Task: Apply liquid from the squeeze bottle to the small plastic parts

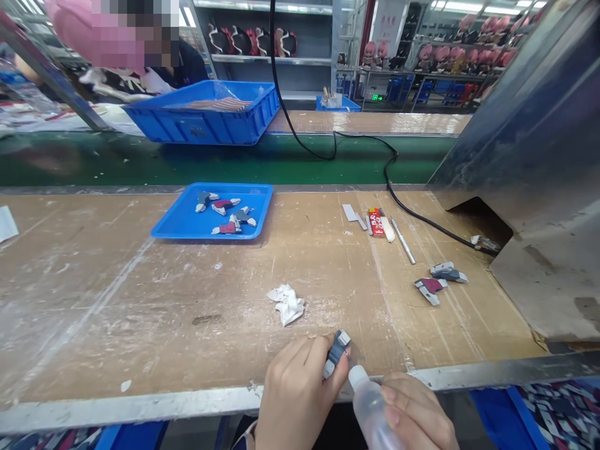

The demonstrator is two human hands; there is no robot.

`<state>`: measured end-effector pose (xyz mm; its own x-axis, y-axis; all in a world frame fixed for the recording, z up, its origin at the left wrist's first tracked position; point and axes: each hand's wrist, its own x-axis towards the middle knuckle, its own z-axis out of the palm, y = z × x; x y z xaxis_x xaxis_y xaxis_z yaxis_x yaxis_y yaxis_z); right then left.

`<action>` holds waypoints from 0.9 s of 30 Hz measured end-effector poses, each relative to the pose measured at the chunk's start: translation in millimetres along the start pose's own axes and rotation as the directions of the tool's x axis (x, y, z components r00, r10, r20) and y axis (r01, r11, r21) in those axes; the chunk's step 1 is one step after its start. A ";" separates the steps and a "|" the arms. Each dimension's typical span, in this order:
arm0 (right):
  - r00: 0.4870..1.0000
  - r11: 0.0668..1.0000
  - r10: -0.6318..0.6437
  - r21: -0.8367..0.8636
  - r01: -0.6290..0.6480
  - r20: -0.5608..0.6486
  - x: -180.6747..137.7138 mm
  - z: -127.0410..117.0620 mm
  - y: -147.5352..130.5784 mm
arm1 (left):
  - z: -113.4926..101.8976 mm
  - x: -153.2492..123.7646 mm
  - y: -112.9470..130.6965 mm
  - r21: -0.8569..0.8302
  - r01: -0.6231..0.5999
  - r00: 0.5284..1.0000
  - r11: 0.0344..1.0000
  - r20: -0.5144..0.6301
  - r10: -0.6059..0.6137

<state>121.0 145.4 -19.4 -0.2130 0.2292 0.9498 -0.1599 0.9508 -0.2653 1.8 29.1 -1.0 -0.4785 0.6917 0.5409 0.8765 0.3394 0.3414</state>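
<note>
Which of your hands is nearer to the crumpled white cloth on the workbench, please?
The left. The left hand, holding a small grey part, sits just below the crumpled white cloth; the right hand, gripping a clear squeeze bottle, lies farther off, lower right.

Beyond the hands on the worktop [117, 300] lie a crumpled white cloth [287, 302], a blue tray [187, 219] of painted parts and, to the right, small tools [379, 223].

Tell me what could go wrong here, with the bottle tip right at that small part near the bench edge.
1. The left hand pinches the small grey part beside the bottle nozzle, so liquid could land on the fingers.
2. Both sit at the bench's metal edge; a slip might drop the part off it.
3. The crumpled wipe lies apart, so drips may spread.
</note>
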 end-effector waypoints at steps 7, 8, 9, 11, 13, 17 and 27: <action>0.796 0.844 0.514 0.355 -0.402 -0.321 2.0 -3.0 1.4 | 2.0 -3.2 -2.2 -0.074 0.001 1.000 0.997 -0.027 -0.004; 0.738 0.748 0.630 0.445 -0.493 -0.241 6.4 -4.5 2.1 | 1.9 -3.1 -2.6 -0.096 0.004 1.000 0.995 -0.031 -0.007; 0.659 0.615 0.741 0.526 -0.588 -0.129 10.9 -6.0 3.1 | 1.5 -2.9 -3.3 -0.122 0.009 0.999 0.992 -0.032 -0.013; 0.500 0.338 0.861 0.626 -0.703 0.096 19.2 -8.5 5.8 | -0.2 -2.1 -5.8 -0.187 0.015 0.999 0.982 -0.035 -0.022; 0.397 0.174 0.895 0.663 -0.728 0.202 25.5 -8.9 10.1 | -3.1 -1.4 -9.5 -0.263 0.016 0.999 0.965 -0.037 -0.027; 0.369 0.247 0.925 0.591 -0.768 0.093 31.3 -4.7 25.2 | -11.6 -4.3 -16.3 -0.421 0.023 0.999 0.907 -0.029 -0.039; 0.391 0.468 0.810 -0.080 -0.880 0.437 26.4 9.6 42.0 | -41.2 -13.5 -9.7 -0.784 0.094 0.987 0.614 -0.008 -0.161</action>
<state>99.4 189.3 -7.1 -0.6342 0.7686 0.0839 0.1894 0.2597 -0.9469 -2.3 -9.9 20.1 -0.6138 0.6232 0.4847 0.4520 -0.2260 0.8629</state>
